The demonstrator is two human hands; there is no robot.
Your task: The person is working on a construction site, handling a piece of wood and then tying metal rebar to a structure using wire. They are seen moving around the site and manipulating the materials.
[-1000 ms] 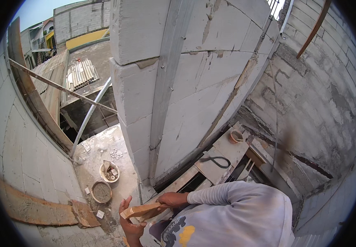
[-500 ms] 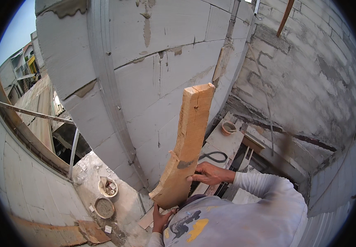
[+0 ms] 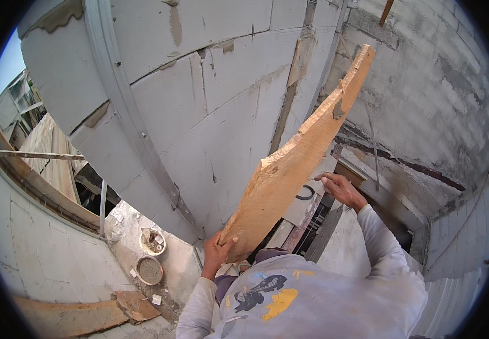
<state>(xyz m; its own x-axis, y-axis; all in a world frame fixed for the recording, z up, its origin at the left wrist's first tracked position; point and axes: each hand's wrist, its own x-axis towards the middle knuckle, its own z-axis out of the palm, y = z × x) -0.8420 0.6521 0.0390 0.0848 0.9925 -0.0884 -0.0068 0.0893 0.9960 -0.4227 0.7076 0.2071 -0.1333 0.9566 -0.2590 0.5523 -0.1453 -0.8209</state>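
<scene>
A rough-edged wooden board (image 3: 295,164) slants up from lower left to upper right in front of me, with a grey smear near its narrow upper end. My left hand (image 3: 217,252) grips its lower end, thumb lying over the face. Just off the board's right edge is my right hand (image 3: 343,191), its fingers loosely bent and partly apart, with nothing visible in them. Whether its fingertips touch the board's edge is hard to make out.
A pale block wall (image 3: 199,107) with a metal channel (image 3: 137,124) stands ahead. Lower left, a bucket of rubble (image 3: 153,242) and a bucket of grey mortar (image 3: 149,271) sit on the ledge. A dark hose loop (image 3: 305,193) lies behind the board. A rough grey wall (image 3: 425,96) rises at right.
The board has been turned end for end and tilted right; its smear is now near the top. My left hand has a higher grip, and my right hand has moved right and up.
</scene>
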